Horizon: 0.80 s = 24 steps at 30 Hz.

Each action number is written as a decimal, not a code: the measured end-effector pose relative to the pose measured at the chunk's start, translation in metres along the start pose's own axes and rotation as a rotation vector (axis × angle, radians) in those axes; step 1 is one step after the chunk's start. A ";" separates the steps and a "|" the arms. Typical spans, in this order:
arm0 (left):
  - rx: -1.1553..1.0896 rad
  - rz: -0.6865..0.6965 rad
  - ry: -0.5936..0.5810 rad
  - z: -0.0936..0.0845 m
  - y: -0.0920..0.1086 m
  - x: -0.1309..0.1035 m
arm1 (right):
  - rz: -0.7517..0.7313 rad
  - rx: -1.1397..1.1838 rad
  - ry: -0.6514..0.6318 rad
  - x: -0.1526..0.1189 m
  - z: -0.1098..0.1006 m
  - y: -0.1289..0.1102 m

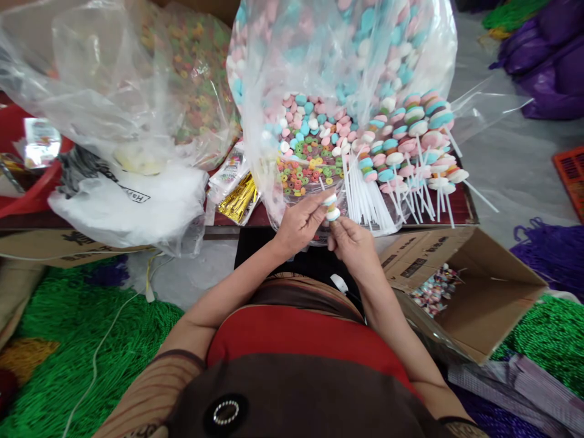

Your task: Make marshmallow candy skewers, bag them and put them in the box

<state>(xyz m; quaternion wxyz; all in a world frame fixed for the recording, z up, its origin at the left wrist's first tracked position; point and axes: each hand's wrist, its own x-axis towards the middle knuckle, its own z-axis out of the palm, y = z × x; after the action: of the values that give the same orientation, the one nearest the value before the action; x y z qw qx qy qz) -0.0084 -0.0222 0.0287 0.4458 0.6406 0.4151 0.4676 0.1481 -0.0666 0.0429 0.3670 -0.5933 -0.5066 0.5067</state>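
Note:
Between my two hands, near the table's front edge, is a candy skewer (332, 214) with white and blue marshmallow pieces and a small coloured ring among them. My left hand (298, 224) pinches its upper end. Just below the candies, the fingers of my right hand (353, 243) close around the stick, most of which they hide. Loose pink, blue and white marshmallows (310, 115) and colourful gummy rings (303, 164) lie on clear plastic just beyond. White sticks (365, 198) are bunched to the right of my hands, beside a pile of filled candy skewers (413, 143).
A big clear bag of marshmallows (337, 42) stands behind, with a bag of gummy rings (196, 79) to its left. Gold twist ties (239, 198) and white plastic bags (132, 201) lie on the left. An open cardboard box (497, 304) holding wrapped candies stands at lower right.

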 end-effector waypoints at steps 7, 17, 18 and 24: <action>-0.548 -0.386 0.077 0.005 0.004 0.009 | 0.000 0.161 -0.003 0.002 0.004 0.009; -0.428 -0.370 0.017 0.015 0.003 0.000 | 0.003 0.194 0.012 -0.005 0.008 0.008; -0.399 -0.372 -0.004 0.016 0.003 -0.001 | 0.021 0.233 0.002 -0.006 0.009 0.008; -0.052 -0.178 0.015 -0.011 -0.001 0.022 | -0.018 0.474 0.174 -0.002 -0.004 0.000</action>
<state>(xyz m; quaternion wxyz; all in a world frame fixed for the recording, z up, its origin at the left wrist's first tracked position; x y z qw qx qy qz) -0.0145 0.0014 0.0346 0.4989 0.5858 0.4615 0.4416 0.1517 -0.0683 0.0441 0.5424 -0.5276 -0.3455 0.5550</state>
